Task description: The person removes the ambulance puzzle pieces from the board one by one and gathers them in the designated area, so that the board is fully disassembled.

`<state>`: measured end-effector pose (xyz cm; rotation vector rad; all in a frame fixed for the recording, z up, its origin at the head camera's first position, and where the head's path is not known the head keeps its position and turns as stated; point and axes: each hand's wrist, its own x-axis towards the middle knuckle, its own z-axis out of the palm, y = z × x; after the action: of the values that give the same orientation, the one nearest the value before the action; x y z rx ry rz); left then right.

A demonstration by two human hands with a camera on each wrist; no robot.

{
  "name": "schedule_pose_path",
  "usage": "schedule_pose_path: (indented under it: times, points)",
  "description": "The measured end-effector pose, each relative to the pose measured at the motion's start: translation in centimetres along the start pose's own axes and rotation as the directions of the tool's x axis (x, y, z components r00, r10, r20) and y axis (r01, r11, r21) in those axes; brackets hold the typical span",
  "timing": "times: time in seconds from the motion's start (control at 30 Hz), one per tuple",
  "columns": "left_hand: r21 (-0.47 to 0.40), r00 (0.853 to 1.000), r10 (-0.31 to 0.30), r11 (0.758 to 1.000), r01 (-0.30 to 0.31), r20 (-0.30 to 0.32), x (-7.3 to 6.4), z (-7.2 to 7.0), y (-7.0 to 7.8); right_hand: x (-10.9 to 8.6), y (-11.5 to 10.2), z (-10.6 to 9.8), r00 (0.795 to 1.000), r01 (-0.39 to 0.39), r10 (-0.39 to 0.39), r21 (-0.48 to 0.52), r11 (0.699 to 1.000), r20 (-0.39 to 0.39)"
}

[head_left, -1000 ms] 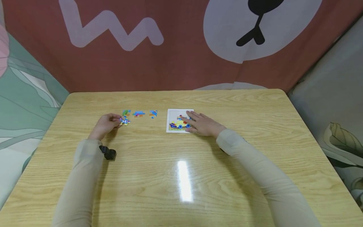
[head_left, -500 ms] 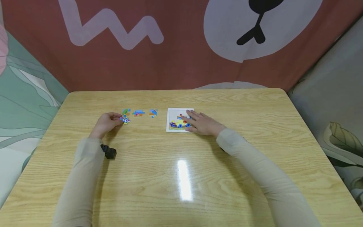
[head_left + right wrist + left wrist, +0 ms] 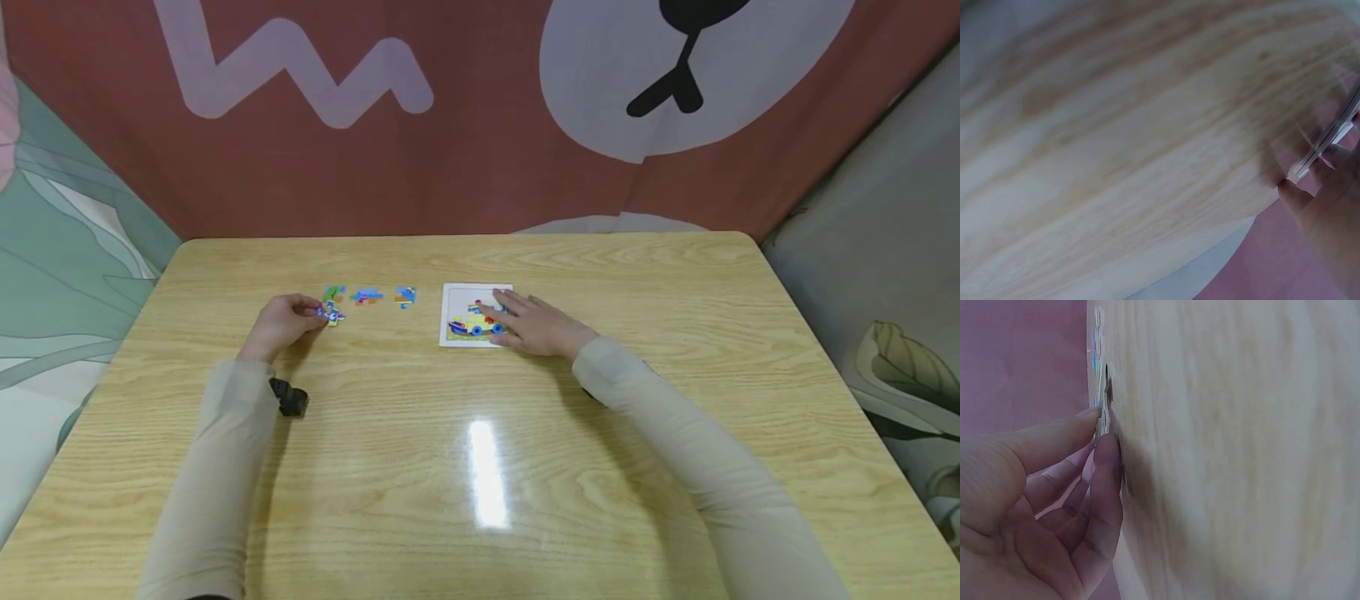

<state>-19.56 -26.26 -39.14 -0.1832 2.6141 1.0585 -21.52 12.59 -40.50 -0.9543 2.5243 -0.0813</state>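
In the head view my left hand (image 3: 279, 325) pinches a small blue, white and yellow jigsaw piece (image 3: 332, 314) between thumb and fingers, at the left of the table. The left wrist view shows the thumb and a finger on the edge of the piece, which sits a little off the tabletop. Just behind it lies a green, blue and orange jigsaw piece (image 3: 333, 293). My right hand (image 3: 542, 327) rests with spread fingers on the right side of a white-framed puzzle board (image 3: 455, 293). A yellow vehicle picture shows on the board, partly covered by those fingers.
Between the left hand and the board lie two more loose pieces, a blue and pink jigsaw piece (image 3: 367, 297) and a blue and orange jigsaw piece (image 3: 405, 296). All lie on a wooden table (image 3: 390, 467). A reddish-brown curtain (image 3: 480, 167) hangs behind its far edge.
My left hand has shifted very slightly to the right, and the pinched jigsaw piece looks a little turned. The right hand stays on the puzzle board. The head view has tilted slightly.
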Motion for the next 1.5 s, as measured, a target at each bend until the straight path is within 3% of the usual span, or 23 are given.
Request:
schedule_pose_path:
  times: [0.57,0.73,0.97,1.23,1.5]
  points:
    - [0.010,1.000,-0.014,1.000,0.014,-0.004,0.0,0.0,-0.3,-0.2,0.0,-0.1,1.000,0.018,-0.018,0.038,0.999,-0.002]
    - [-0.002,0.999,0.018,1.000,-0.018,-0.044,0.0,0.1,-0.1,-0.4,-0.1,-0.3,1.000,0.024,-0.024,0.038,0.999,-0.010]
    - [0.000,0.981,0.133,0.991,-0.134,-0.142,0.0,1.1,2.1,-0.2,-0.2,-0.2,1.000,0.001,-0.001,0.013,1.000,-0.013]
    - [-0.053,0.983,0.181,0.982,-0.183,-0.029,0.4,3.8,5.3,0.0,-0.2,0.0,0.999,-0.035,0.035,0.039,0.999,-0.017]
    - [-0.061,0.965,0.262,0.964,-0.260,0.029,1.0,7.0,8.3,0.2,0.1,0.3,0.997,-0.072,0.072,0.017,0.997,-0.017]
